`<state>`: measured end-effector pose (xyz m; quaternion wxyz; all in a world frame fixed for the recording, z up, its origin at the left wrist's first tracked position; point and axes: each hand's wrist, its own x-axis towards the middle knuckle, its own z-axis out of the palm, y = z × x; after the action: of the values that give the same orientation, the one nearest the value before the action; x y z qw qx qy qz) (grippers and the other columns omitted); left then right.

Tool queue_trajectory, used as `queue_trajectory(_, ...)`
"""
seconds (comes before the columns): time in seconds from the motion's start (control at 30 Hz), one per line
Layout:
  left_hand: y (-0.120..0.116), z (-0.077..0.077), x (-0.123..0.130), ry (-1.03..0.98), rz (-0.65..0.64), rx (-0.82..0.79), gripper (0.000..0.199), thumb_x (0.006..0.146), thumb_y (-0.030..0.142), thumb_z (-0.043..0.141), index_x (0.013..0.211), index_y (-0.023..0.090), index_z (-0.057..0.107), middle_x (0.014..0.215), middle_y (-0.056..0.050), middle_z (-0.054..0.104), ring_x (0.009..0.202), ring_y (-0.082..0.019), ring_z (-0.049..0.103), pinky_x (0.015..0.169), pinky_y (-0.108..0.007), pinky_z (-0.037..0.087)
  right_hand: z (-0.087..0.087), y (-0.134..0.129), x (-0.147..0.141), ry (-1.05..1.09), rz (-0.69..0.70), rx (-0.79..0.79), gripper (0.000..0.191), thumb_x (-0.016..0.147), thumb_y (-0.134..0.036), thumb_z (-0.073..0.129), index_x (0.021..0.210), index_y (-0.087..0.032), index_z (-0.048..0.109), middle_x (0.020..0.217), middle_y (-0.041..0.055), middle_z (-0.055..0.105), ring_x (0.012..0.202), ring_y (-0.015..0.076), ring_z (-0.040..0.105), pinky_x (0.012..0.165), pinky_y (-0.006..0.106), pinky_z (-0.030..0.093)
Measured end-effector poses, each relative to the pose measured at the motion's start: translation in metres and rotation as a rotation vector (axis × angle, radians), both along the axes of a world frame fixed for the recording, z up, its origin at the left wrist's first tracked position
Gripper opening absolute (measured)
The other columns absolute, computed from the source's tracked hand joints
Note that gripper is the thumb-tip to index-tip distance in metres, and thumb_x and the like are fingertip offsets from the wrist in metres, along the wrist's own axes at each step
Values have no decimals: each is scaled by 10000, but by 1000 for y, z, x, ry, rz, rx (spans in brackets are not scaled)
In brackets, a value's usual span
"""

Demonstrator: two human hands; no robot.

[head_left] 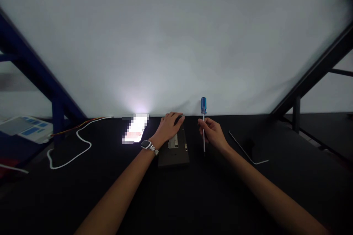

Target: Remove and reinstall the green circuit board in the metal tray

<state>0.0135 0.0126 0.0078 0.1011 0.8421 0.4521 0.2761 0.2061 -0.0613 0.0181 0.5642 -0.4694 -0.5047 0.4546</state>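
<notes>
My left hand (169, 128) lies over the far end of a dark flat metal-cased device (174, 158), fingers curled across it, with a label (173, 141) showing on its top. A wristwatch (149, 147) sits on that wrist. My right hand (212, 134) grips a screwdriver (203, 105) upright by its thin shaft, the blue translucent handle standing above my fingers and the tip pointing down near the tabletop. The tip is a little to the right of the device and does not touch it.
A bent metal rod (246, 151) lies to the right on the black table (220, 198). To the left are a pixelated bright patch (135, 129), a looped white cable (74, 155), and a white-and-blue sheet (26, 129). Dark frame beams (317, 73) rise at both sides.
</notes>
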Motion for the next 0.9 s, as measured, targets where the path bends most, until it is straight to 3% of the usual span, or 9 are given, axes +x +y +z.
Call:
queue_trajectory(0.17, -9, -8, -10, 135, -125, 41, 351, 998, 332, 369, 1296, 292, 550, 1309, -35, 578, 1215, -236, 507, 1023, -435, 376, 24, 16, -11, -70, 46, 84, 364, 809, -551, 646, 874, -206, 551, 576, -58, 593, 294, 80, 466, 269, 182, 268)
queue_trajectory(0.3, -16, -20, -19, 150, -89, 78, 361, 994, 254, 361, 1293, 284, 562, 1298, -42, 589, 1199, -229, 522, 1034, -434, 357, 40, 30, -23, -124, 61, 191, 356, 818, -518, 648, 954, -195, 584, 603, -41, 611, 340, 86, 499, 327, 199, 346)
queue_trajectory(0.43, -20, -19, -20, 99, -64, 76, 347, 987, 243, 379, 1257, 265, 596, 1274, -51, 606, 1182, -235, 536, 1022, -442, 370, 44, 43, -30, -236, 28, 319, 391, 822, -475, 656, 1084, -189, 609, 614, -31, 622, 395, 93, 517, 405, 222, 406)
queue_trajectory(0.6, -18, -10, -11, -123, -46, 39, 281, 959, 261, 467, 1175, 254, 647, 1248, -44, 635, 1176, -247, 550, 1012, -449, 410, 39, 53, -31, -306, 10, 367, 414, 873, -459, 590, 1179, -180, 594, 659, -9, 640, 465, 106, 548, 469, 237, 441)
queue_trajectory(0.8, -12, -1, -1, -479, -287, -197, 286, 899, 245, 574, 1162, 214, 681, 1138, -69, 712, 1070, -223, 646, 991, -398, 479, 35, 51, -28, -339, 7, 374, 423, 913, -433, 541, 1260, -193, 560, 708, 11, 658, 497, 110, 555, 513, 263, 485)
queue_trajectory(0.9, -13, 0, 0, -531, -289, -250, 265, 908, 280, 571, 1129, 214, 701, 1104, -66, 727, 1030, -221, 665, 958, -397, 503, 33, 49, -29, -364, 9, 385, 410, 923, -428, 525, 1269, -210, 555, 717, 13, 659, 507, 118, 570, 517, 275, 498)
